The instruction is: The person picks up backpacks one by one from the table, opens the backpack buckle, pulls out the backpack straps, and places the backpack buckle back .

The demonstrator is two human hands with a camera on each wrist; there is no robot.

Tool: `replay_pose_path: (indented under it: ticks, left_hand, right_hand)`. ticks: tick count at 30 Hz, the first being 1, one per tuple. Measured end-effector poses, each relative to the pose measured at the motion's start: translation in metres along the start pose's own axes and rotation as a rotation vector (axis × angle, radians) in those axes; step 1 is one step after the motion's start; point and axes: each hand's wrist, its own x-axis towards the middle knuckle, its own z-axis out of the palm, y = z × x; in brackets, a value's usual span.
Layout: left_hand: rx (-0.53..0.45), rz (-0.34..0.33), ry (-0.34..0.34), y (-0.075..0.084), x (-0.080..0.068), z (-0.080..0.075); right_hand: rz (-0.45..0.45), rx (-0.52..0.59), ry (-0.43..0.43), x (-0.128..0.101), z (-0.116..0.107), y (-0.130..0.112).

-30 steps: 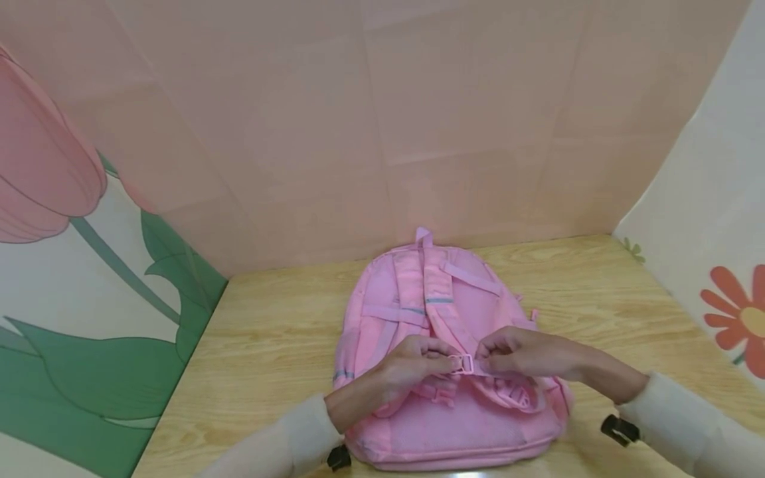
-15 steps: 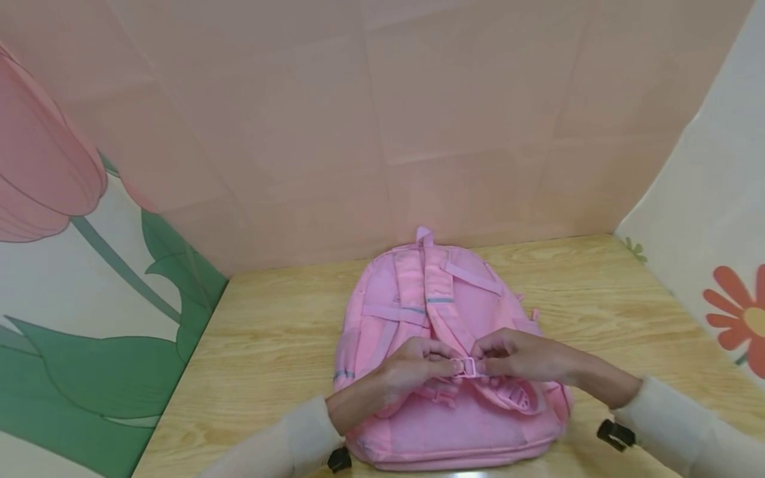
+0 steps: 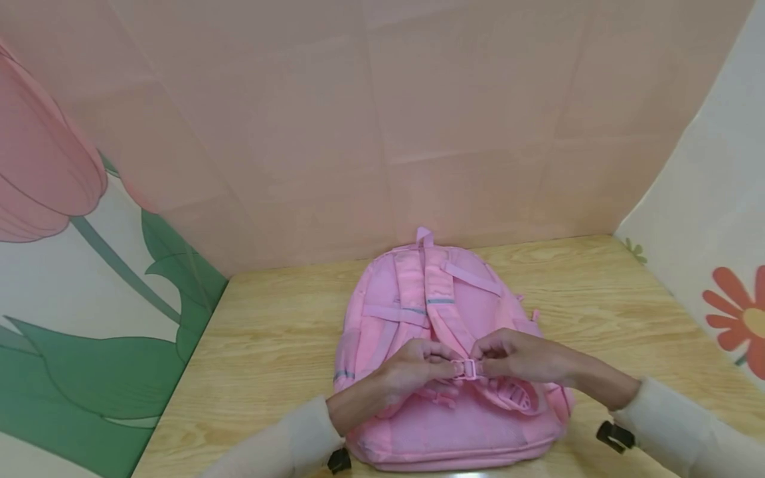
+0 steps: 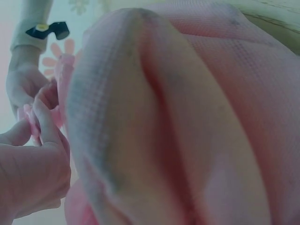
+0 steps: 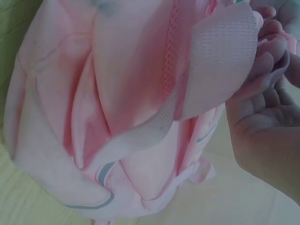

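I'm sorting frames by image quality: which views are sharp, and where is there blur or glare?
Head view: evenly lit and fairly sharp, wide-angle bend at the edges, a small glare patch on the table at the bottom edge. Left wrist view: the backpack fills the frame, soft and too close to focus. Right wrist view: mesh strap readable, the right hand soft.

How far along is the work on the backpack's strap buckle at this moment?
Done: the pink backpack lies flat on the wooden table, straps facing up. In hand: the left hand and right hand pinch the small buckle from either side, its parts close together. Left: whether it is fully fastened cannot be told; fingers cover it.
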Motion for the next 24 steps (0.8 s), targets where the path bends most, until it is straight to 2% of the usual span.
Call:
replay_pose_path:
  ticks: [10,24]
  left_hand:
    - [-0.034,0.019,-0.015,0.0005,-0.0024,-0.0019]
    - [-0.02,0.019,-0.017,-0.0004,-0.0011,-0.0035]
  right_hand:
    - [0.071,-0.031,0.053,-0.003,-0.0007,-0.0007]
    - [0.039,-0.013,-0.035,-0.0051,-0.006,0.0045]
